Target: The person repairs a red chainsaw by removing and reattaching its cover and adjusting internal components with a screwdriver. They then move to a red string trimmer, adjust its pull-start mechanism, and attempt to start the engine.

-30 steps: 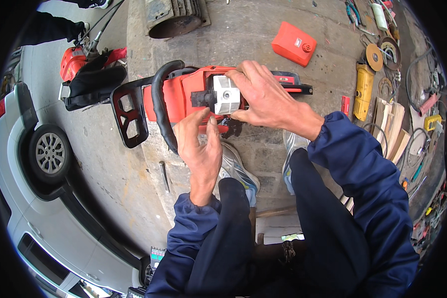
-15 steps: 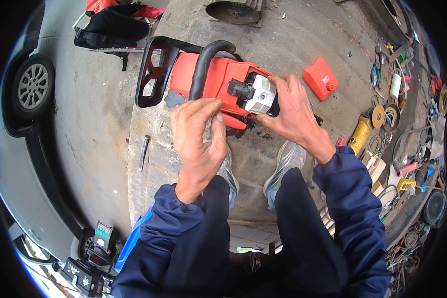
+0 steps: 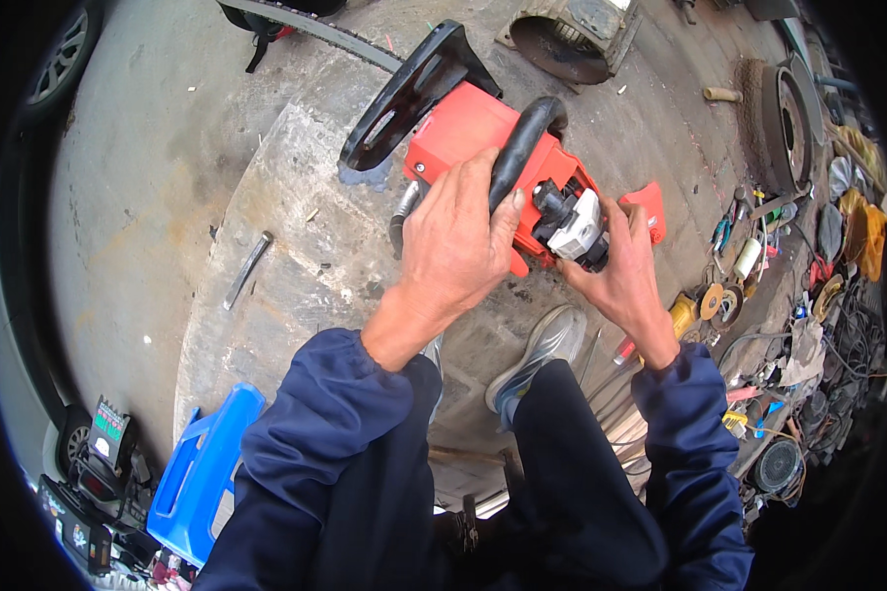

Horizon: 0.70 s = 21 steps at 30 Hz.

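Note:
A red chainsaw (image 3: 463,128) lies on the concrete before me, its black front guard (image 3: 404,98) and bar pointing to the upper left. My left hand (image 3: 453,231) is closed at the lower end of its black curved handle (image 3: 528,148), thumb on one side and fingers on the other. With thumb and fingers, my right hand (image 3: 621,266) grips a white, boxy part (image 3: 579,229) in the opened rear of the saw. Beside this part a black stub (image 3: 552,202) shows. A red cover (image 3: 648,209) lies just beyond my right hand, partly hidden by it.
A metal bar (image 3: 247,271) lies on the concrete at left. A blue plastic stool (image 3: 202,473) stands at lower left, near a parked car. Along the right lie pliers, discs, a yellow grinder (image 3: 682,315) and cables. A finned metal housing (image 3: 562,49) sits at the far side.
My view has shifted, so the saw sits farther right and is tilted more. My left hand has moved from beside the handle onto it. My right hand stays on the white part.

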{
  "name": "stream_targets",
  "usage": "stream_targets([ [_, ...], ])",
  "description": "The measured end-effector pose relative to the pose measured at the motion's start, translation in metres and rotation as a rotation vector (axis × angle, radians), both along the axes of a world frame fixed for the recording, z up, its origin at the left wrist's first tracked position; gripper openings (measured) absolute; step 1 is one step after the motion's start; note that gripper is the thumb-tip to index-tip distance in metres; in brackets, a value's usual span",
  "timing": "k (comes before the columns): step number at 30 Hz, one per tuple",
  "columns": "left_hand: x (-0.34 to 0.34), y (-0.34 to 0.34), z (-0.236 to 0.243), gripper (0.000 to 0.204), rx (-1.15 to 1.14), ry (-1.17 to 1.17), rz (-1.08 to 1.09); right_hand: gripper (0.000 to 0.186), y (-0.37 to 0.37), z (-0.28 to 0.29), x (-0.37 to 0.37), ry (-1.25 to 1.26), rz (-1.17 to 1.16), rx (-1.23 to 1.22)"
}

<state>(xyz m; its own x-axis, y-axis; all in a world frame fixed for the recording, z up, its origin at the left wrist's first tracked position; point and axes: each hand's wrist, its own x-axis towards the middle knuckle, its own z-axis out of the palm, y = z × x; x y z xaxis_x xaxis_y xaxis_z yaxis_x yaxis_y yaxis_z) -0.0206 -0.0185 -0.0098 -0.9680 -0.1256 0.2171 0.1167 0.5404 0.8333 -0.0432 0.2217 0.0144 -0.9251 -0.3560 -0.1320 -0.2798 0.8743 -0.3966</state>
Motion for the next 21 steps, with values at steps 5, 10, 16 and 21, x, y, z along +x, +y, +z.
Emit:
stream_targets([
  [5,0.004,0.0,-0.003,0.046,0.047,-0.015,0.012,0.092,0.003,-0.004,-0.003,-0.055,0.018,0.007],
  [10,0.003,-0.002,-0.007,0.056,0.028,0.027,-0.009,0.09,0.0,-0.002,-0.003,-0.007,0.06,-0.005],
  [16,0.005,-0.005,-0.006,0.055,0.06,-0.001,-0.027,0.088,-0.008,0.002,-0.004,-0.04,0.029,0.072],
  [21,0.006,-0.005,-0.005,0.055,0.08,-0.031,-0.033,0.091,-0.01,0.004,-0.01,-0.095,0.03,0.072],
])
